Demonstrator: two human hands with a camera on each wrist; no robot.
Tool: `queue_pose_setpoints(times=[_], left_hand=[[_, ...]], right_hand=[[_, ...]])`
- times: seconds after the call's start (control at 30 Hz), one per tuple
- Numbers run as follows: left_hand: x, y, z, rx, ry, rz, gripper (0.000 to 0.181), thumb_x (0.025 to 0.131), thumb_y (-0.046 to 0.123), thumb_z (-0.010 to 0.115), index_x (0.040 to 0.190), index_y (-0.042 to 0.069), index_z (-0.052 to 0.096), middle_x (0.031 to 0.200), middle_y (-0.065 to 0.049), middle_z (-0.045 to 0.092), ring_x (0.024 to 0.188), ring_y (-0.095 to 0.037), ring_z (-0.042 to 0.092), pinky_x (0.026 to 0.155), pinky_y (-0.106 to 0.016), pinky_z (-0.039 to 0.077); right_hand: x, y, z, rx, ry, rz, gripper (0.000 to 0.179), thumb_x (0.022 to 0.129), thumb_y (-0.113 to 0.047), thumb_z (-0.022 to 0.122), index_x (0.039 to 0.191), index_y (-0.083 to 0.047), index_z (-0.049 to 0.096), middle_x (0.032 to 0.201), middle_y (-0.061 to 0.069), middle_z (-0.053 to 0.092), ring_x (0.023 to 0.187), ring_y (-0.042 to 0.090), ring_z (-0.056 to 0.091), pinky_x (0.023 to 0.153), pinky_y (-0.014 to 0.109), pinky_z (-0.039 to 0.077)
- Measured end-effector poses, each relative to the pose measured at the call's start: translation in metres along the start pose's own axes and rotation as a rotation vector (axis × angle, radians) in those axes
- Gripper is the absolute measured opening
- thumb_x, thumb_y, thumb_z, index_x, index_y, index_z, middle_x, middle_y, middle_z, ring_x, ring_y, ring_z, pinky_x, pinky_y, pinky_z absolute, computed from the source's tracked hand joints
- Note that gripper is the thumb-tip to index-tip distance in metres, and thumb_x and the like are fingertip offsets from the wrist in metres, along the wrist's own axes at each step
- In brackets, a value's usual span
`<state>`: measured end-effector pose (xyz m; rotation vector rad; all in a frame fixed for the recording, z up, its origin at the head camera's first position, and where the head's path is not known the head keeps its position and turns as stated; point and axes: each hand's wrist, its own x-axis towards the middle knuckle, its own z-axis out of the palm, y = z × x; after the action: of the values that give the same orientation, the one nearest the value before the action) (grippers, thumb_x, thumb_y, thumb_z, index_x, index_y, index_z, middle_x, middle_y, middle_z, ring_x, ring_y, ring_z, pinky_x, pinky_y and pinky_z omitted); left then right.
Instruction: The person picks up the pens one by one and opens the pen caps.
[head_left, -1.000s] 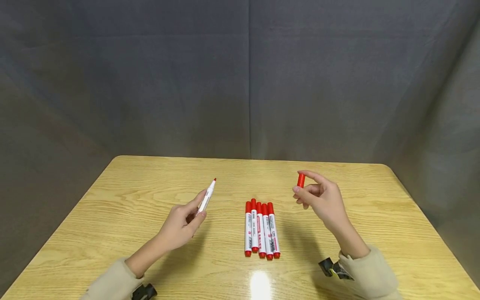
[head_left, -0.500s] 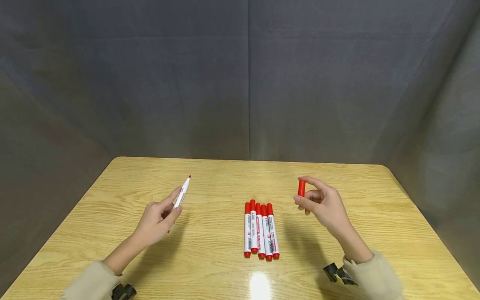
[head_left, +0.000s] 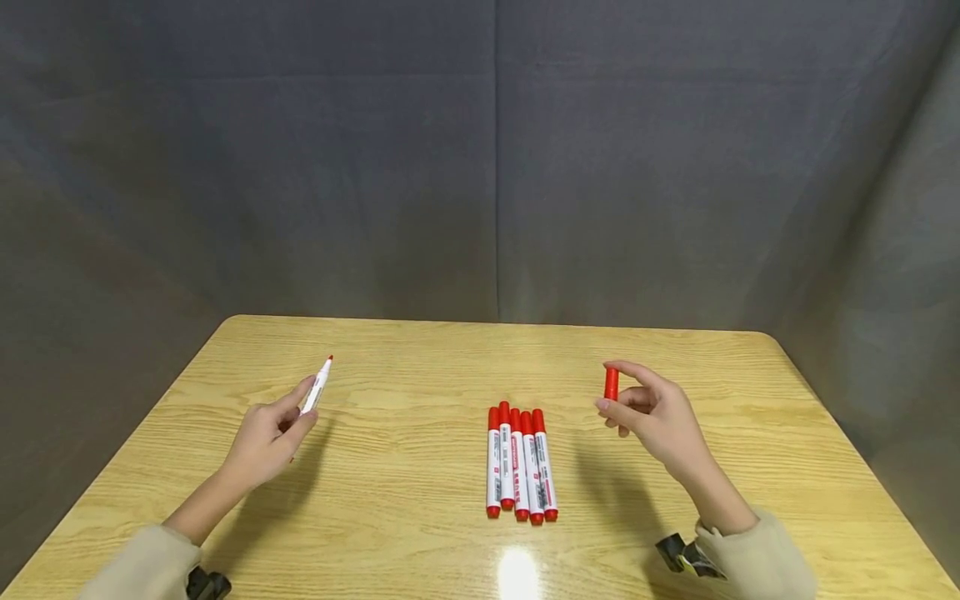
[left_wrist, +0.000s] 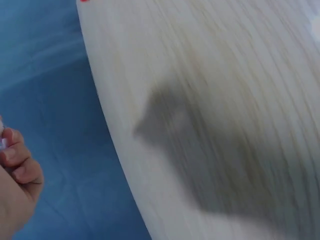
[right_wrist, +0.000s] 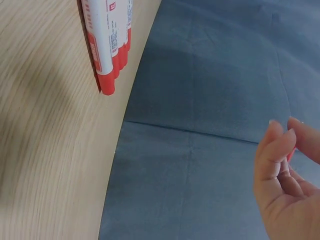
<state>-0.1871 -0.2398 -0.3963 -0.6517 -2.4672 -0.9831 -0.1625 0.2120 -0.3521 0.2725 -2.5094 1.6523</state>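
At the left, the left hand (head_left: 268,437) is held above the counter with its fingers and thumb curled round a white marker (head_left: 316,392), uncapped, its red tip pointing far and a little right; a bit of its red rear end shows below the palm. Well to the right of it, a row of five capped markers (head_left: 517,462) lies side by side on the counter, long axes running near to far, red caps at the far end. The right hand (head_left: 663,421) is raised just right of the row, nearer to it than the left; its thumb and a fingertip pinch a loose red cap (head_left: 612,383) by its two ends, the other fingers curled in. Marker and cap are thus well apart, the row lying between them and nearer the person. The counter (head_left: 405,375) is pale wood-grain, with a patch of glare near the front. Dark grey curtain (head_left: 480,167) hangs behind and on both sides.
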Motion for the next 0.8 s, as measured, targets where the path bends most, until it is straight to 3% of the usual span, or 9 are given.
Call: queue_pose_setpoints(times=[0.27,0.6,0.8], left_hand=[[-0.005,-0.023,-0.012,0.067,-0.031,-0.083,0.043,0.088,0.003,0.053,0.127,-0.012,0.045,0.049,0.009,0.042,0.037,0.0,0.033,0.034,-0.022,0.03],[-0.008,-0.056,-0.023,0.101,-0.105,-0.109,0.044,0.09,0.004,0.052,0.128,-0.016,0.04,0.049,0.007,0.042,0.038,-0.001,0.03,0.034,-0.023,0.029],[-0.012,-0.075,-0.029,0.223,-0.167,-0.152,0.045,0.093,0.009,0.049,0.128,-0.018,0.039,0.05,0.005,0.034,0.04,-0.003,0.025,0.036,-0.022,0.026]], right_hand=[[-0.002,0.004,-0.005,0.002,0.002,0.0,0.049,0.083,-0.009,0.066,0.128,-0.002,0.048,0.071,0.011,0.063,0.059,0.016,0.06,0.055,0.03,0.05],[-0.005,0.003,-0.009,-0.037,0.003,-0.01,0.048,0.083,-0.009,0.066,0.127,-0.001,0.049,0.07,0.012,0.062,0.058,0.015,0.059,0.055,0.03,0.05],[-0.006,0.003,-0.01,-0.051,0.001,-0.007,0.048,0.083,-0.011,0.066,0.127,-0.001,0.049,0.071,0.01,0.063,0.058,0.015,0.058,0.055,0.031,0.05]])
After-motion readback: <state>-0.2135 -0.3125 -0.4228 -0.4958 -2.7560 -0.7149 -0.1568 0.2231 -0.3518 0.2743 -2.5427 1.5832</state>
